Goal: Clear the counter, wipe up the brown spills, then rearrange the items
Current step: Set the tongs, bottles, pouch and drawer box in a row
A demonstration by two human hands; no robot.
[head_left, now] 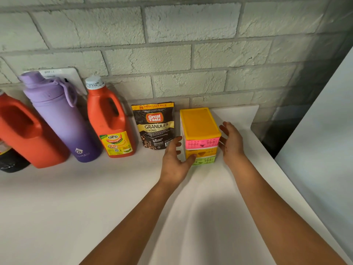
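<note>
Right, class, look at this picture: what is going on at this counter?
A person stands at a white counter, with the left hand and right hand on either side of a small drawer organiser, fingers straight. Along the brick wall stand a coffee pouch, a ketchup jug and a purple bottle. No brown spills show.

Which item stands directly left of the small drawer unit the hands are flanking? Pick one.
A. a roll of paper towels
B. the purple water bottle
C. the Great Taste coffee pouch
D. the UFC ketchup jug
C: the Great Taste coffee pouch stands against the wall just left of the drawer unit, between it and the UFC ketchup jug.
</note>
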